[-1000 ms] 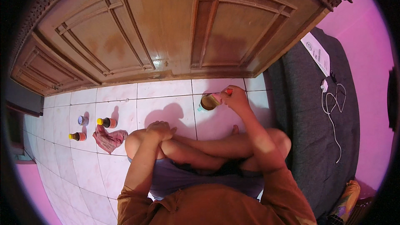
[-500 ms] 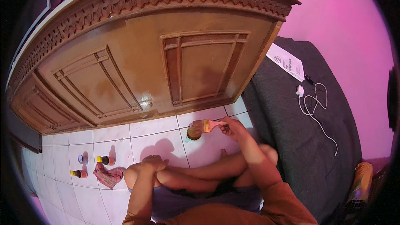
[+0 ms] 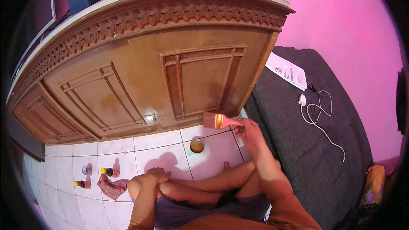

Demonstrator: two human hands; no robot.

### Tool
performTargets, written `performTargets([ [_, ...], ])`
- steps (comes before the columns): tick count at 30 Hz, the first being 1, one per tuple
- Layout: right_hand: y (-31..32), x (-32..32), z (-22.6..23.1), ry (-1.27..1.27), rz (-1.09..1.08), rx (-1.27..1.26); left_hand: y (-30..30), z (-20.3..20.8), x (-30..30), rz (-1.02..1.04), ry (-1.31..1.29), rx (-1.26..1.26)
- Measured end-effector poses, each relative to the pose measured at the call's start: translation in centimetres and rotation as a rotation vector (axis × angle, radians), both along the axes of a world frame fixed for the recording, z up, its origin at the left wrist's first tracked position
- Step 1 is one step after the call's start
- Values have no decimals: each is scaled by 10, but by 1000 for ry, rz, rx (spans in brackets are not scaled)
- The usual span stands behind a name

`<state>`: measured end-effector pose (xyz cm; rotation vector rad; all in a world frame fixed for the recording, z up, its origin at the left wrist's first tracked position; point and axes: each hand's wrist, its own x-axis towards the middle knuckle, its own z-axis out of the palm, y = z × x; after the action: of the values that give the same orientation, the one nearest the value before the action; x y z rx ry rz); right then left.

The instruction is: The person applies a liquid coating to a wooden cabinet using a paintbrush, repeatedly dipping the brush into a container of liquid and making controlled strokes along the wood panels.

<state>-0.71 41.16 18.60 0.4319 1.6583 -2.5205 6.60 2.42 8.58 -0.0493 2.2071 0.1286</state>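
Note:
My right hand (image 3: 248, 131) is closed round the pink handle of a wide paintbrush (image 3: 215, 121). The brush is held level in the air, its dark bristles pointing left, in front of the lower edge of a brown wooden cabinet (image 3: 123, 121). Below and left of the bristles, a cup (image 3: 196, 146) of brown liquid stands on the tiles, apart from the brush. My left hand (image 3: 157, 175) lies over my bent left knee with nothing visible in it, its fingers loosely laid down.
To the left on the white tiled floor (image 3: 157, 156) are two yellow-capped bottles (image 3: 110, 172), a small jar (image 3: 86, 170) and a crumpled pink cloth (image 3: 113, 187). A dark grey cushioned seat (image 3: 294, 140) at right bears a white booklet (image 3: 286, 71) and a white charger cable (image 3: 324, 131).
My right hand has lifted the paintbrush away from the cup, up and to the right. The view has tilted slightly, showing more of the cabinet top. My left hand stays on the knee.

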Motion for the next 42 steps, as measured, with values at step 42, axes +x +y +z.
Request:
performTargets([
  [42, -44, -64, 233, 1265, -477, 1217, 0, 5, 2, -27, 14, 25],
])
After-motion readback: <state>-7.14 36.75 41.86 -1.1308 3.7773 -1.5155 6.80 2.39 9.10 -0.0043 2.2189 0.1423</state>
